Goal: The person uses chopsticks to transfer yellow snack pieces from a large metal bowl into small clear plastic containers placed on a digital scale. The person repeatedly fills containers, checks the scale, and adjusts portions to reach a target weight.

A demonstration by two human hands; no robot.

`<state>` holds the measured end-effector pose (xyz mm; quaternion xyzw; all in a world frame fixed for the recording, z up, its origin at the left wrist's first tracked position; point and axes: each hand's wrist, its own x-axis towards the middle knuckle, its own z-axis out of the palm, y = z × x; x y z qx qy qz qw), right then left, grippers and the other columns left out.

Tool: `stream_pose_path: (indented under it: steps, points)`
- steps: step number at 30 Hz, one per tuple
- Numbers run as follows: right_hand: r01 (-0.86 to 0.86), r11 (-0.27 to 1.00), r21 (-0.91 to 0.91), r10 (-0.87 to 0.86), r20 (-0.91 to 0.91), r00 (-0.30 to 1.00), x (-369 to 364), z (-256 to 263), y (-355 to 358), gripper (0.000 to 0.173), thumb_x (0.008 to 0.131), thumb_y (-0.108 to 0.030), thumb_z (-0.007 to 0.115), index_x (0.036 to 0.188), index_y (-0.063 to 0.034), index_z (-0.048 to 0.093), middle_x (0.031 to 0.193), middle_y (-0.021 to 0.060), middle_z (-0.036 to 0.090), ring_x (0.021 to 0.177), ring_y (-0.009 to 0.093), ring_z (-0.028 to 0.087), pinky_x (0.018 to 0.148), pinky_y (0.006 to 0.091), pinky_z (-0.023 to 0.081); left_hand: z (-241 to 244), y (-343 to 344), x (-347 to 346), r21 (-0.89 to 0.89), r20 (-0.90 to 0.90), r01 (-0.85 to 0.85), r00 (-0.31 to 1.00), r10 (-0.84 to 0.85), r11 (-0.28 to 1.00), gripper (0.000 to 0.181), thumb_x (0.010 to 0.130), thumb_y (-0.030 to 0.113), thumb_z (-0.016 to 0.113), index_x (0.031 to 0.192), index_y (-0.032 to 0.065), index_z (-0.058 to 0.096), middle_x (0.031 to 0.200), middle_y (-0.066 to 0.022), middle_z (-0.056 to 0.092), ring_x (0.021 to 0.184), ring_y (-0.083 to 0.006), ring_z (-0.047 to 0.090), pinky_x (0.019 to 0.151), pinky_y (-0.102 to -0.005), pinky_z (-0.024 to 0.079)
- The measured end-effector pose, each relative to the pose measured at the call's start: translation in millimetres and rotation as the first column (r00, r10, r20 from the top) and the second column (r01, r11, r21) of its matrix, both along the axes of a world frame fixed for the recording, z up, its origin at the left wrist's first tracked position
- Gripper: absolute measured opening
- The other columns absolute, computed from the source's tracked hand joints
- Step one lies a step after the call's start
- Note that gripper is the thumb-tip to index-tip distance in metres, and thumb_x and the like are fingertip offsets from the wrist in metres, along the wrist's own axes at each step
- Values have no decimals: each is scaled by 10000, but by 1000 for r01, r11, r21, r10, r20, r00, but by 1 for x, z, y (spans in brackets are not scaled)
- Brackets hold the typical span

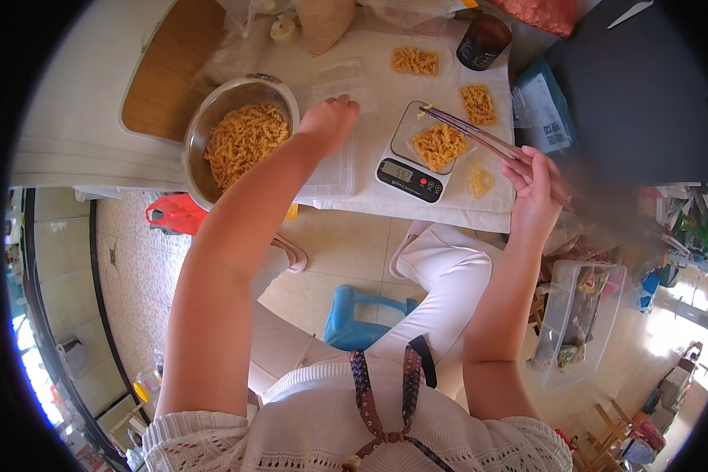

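Observation:
My right hand (534,177) grips a pair of chopsticks (478,134); a small yellow piece shows at their tips. The tips hang over a kitchen scale (398,144) with a lit display. On its pan lies a small clear bag of golden, spiral-shaped snack pieces (439,144). My left hand (332,123) is above clear plastic containers (336,174), its fingers curled downward; whether they hold anything is hidden. Left of it stands a stainless steel bowl (194,159) partly full of the same spirals (245,138). My left forearm covers part of the bowl's rim.
Two more snack packs, one at the back (415,61) and one right of the scale (478,104), lie on the white cloth (360,209). Yellow rubber bands (479,180) sit nearby. A dark jar (484,42) stands behind. Below is a blue plastic stool (357,324).

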<state>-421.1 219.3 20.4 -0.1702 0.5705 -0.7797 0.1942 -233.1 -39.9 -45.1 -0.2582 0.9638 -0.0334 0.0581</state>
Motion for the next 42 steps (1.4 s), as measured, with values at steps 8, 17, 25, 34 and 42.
stream_pose_path:
  steps: [8, 17, 25, 34, 42]
  points:
    - [-11, 1000, 2, 11, -1, 1000, -2, 0, 1, 236, 932, -155, 514, 977, 61, 599, 890, 148, 647, 746, 210, 664, 678, 285, 567, -6, -14, -1, 101, -125, -41, 991, 53, 994, 158, 770, 11, 540, 922, 28, 583, 1003, -164, 596, 909, -351, 627, 753, -408, 540]
    - [-5, 1000, 9, 5, 9, 1000, -1, 0, 1, 235, 931, -154, 512, 974, 59, 600, 895, 148, 644, 746, 206, 660, 687, 287, 567, 16, -22, -12, 93, -48, -41, 998, 46, 995, 221, 801, 163, 614, 982, 59, 541, 985, -151, 620, 893, -343, 628, 762, -414, 525]
    - [-7, 1000, 3, 7, 11, 1000, -4, 0, 3, 230, 932, -156, 512, 972, 52, 603, 893, 145, 644, 736, 204, 659, 681, 284, 568, 21, -36, -15, 64, -109, 10, 994, -3, 998, 238, 876, 313, 541, 928, 83, 514, 857, -129, 632, 829, -324, 626, 705, -428, 514]
    - [0, 1000, 1, 0, 2, 1000, -4, 0, 3, 231, 931, -158, 515, 972, 51, 602, 889, 143, 644, 728, 205, 659, 674, 283, 569, 23, -44, -14, 50, -265, 1, 964, 13, 999, 121, 855, 193, 554, 858, 87, 611, 867, -115, 637, 800, -322, 620, 700, -407, 504]
    - [10, 1000, 8, -10, 7, 1000, -2, 1, 3, 237, 931, -166, 516, 965, 50, 607, 890, 142, 645, 724, 197, 656, 672, 283, 571, 35, -41, -8, 232, -425, 45, 903, 60, 972, 116, 773, 129, 651, 798, 44, 577, 805, -127, 624, 758, -316, 604, 673, -389, 481]
